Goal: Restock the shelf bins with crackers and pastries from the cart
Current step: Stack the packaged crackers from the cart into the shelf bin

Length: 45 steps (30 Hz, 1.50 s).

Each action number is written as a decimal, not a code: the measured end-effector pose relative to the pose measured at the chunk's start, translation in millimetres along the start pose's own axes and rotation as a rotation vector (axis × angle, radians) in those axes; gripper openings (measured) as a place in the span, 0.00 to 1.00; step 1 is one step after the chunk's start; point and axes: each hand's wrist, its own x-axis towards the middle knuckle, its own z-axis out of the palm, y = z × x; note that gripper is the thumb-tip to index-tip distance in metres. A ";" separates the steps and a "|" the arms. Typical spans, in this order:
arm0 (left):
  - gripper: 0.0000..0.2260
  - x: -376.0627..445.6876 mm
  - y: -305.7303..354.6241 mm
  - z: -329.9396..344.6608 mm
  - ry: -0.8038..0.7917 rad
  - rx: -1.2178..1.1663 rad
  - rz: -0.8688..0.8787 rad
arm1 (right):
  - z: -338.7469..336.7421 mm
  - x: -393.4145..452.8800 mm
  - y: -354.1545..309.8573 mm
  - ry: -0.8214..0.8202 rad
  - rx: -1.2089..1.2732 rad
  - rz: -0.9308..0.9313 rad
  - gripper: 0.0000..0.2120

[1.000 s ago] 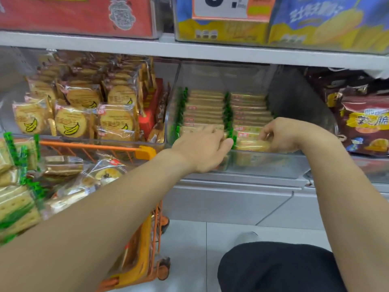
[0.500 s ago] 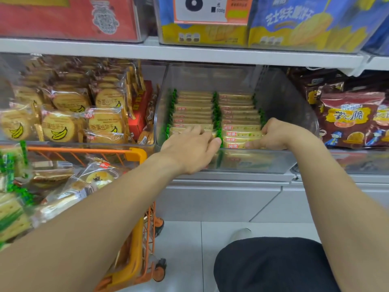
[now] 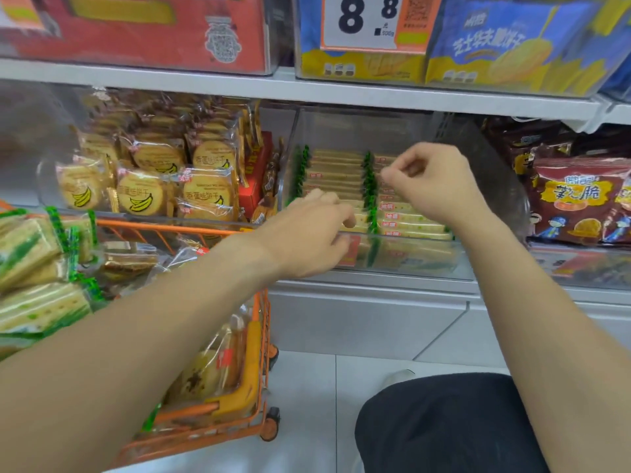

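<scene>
Left hand (image 3: 309, 230): palm down at the near left of the clear bin, fingers curled loosely over the front cracker packs; whether they grip one I cannot tell.
Right hand (image 3: 433, 186): raised above the right row of packs, fingers curled in with thumb and forefinger tips close together; nothing can be made out between them.
Clear bin (image 3: 409, 261): middle of the shelf, holding the crackers in two rows that run from near to far.
Cracker packs (image 3: 336, 172): pale, flat, green-edged, standing side by side; the right row reaches the bin's near wall.
Cart (image 3: 254, 356): orange, low left, just beside the shelf, with more green-edged cracker packs (image 3: 37, 268) piled at its left and wrapped pastries (image 3: 205, 373) lower down.
Banana biscuit packs (image 3: 146, 196): round, in the bin left of the clear bin.
Brown snack bags (image 3: 577, 199): in the bin to the right.
Price tag (image 3: 367, 20): white, reading 8.8, on the upper shelf above the clear bin.
Floor (image 3: 307, 404): pale tiles below; a dark-clothed knee (image 3: 444, 428) shows near right.
</scene>
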 end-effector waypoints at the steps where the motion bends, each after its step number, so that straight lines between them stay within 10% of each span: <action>1: 0.13 -10.8 -0.6 -9.9 0.037 0.013 -0.012 | 8.7 -2.7 -14.1 -0.040 0.034 -0.058 0.06; 14: 0.12 -190.9 -84.4 -71.9 0.328 0.139 -0.410 | 130.5 -69.4 -146.9 -0.645 0.160 -0.580 0.02; 21: 0.13 -240.4 -118.0 -73.2 0.485 0.069 -0.499 | 163.1 -100.3 -176.6 -0.718 0.325 -0.655 0.04; 28: 0.31 -259.6 -130.8 -72.5 0.083 0.224 -0.747 | 159.7 -108.0 -198.6 -0.922 0.240 -0.666 0.15; 35: 0.24 -250.1 -126.0 -58.9 -0.165 0.255 -0.705 | 135.3 -128.1 -212.3 -1.009 -0.572 -0.899 0.38; 41: 0.31 -255.0 -118.9 -70.1 -0.188 0.130 -0.798 | 131.2 -127.8 -205.9 -1.050 -0.458 -0.874 0.26; 45: 0.18 -252.4 -113.9 -73.3 -0.210 0.189 -0.892 | 131.1 -108.6 -196.0 -1.159 -0.140 -0.704 0.13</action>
